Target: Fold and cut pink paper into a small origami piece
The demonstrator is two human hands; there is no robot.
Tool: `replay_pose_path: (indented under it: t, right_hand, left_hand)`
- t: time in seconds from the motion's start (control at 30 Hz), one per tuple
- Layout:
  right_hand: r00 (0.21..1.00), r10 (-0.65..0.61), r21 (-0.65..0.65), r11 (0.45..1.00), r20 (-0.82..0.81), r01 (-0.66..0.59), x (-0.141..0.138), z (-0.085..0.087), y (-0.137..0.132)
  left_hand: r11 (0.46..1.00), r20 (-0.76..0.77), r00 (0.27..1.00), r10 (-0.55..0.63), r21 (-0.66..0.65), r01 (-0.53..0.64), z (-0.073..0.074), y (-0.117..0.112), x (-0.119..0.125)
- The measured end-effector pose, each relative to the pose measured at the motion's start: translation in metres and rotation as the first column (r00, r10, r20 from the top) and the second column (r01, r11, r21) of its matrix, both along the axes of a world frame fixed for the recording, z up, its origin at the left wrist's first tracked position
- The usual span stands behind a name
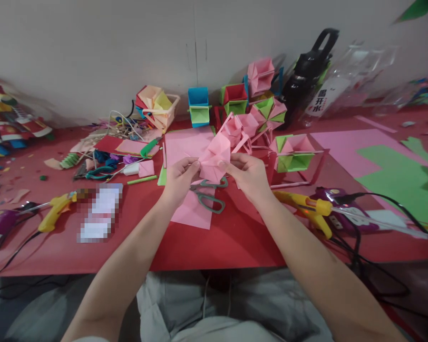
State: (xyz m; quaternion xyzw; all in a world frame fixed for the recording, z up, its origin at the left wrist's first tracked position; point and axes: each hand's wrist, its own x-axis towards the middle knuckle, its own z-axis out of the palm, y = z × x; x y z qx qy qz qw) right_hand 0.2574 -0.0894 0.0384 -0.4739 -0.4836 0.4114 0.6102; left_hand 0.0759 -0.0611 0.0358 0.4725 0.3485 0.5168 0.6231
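Note:
A folded piece of pink paper (pixel 216 156) is held up over the table between my two hands. My left hand (pixel 181 178) pinches its left edge between thumb and fingers. On the other side, my right hand (pixel 248 173) grips the right edge, thumb toward me. Creases fan across the paper, and its top points upward. Scissors with grey-green handles (pixel 212 202) lie just below it; their blades are hidden. Under them rests a flat pink sheet (pixel 192 213), and a stack of pink sheets (pixel 181 142) sits behind my left hand.
Folded paper boxes, including a blue one (pixel 198 97) and a pink-green one (pixel 294 154), stand at the back. A yellow glue gun (pixel 308 209) with cables lies right, another glue gun (pixel 57 209) left beside a blurred phone (pixel 102 211). A black bottle (pixel 303 80) stands back right.

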Motion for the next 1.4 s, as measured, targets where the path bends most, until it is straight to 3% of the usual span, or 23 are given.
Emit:
replay_pose_path:
  t: [0.27, 0.47, 0.7, 0.87, 1.0, 1.13, 1.3, 1.4]
  right_hand:
    - [0.99, 0.092, -0.049, 0.994, -0.108, -0.098, 0.005, 0.005, 0.0]
    - [0.989, 0.137, -0.057, 0.988, -0.058, -0.141, 0.003, 0.006, -0.004]
    - [0.992, 0.079, 0.003, 0.997, 0.098, -0.08, 0.005, 0.009, -0.005]
    - [0.965, -0.05, 0.104, 0.994, 0.256, 0.024, 0.002, 0.008, -0.007]
    - [0.949, -0.123, 0.145, 0.986, 0.289, 0.084, -0.001, 0.004, -0.007]
    - [0.958, -0.139, 0.128, 0.986, 0.249, 0.11, -0.004, 0.003, -0.006]
    - [0.986, -0.14, 0.063, 0.989, 0.087, 0.135, -0.001, 0.001, -0.001]
    - [0.997, -0.076, 0.038, 0.996, -0.013, 0.076, 0.0, 0.001, 0.0]
  left_hand:
    - [0.998, 0.037, 0.999, 0.037, -0.046, -0.035, 0.005, 0.003, -0.004]
    - [0.998, 0.06, 0.998, 0.02, -0.055, -0.016, 0.006, 0.003, -0.005]
    - [0.999, 0.04, 0.999, 0.002, -0.043, 0.0, 0.006, 0.002, -0.005]
    - [0.999, 0.059, 0.998, -0.008, -0.031, 0.009, 0.006, 0.0, -0.003]
    - [0.999, 0.069, 0.998, 0.004, -0.041, -0.001, 0.004, -0.002, 0.001]
    - [0.999, 0.072, 0.997, 0.013, -0.043, -0.01, 0.004, -0.002, 0.002]
    - [0.997, 0.049, 0.997, 0.054, -0.063, -0.051, 0.006, 0.0, -0.001]
    - [0.995, 0.05, 0.996, 0.079, -0.072, -0.076, 0.006, 0.001, -0.002]
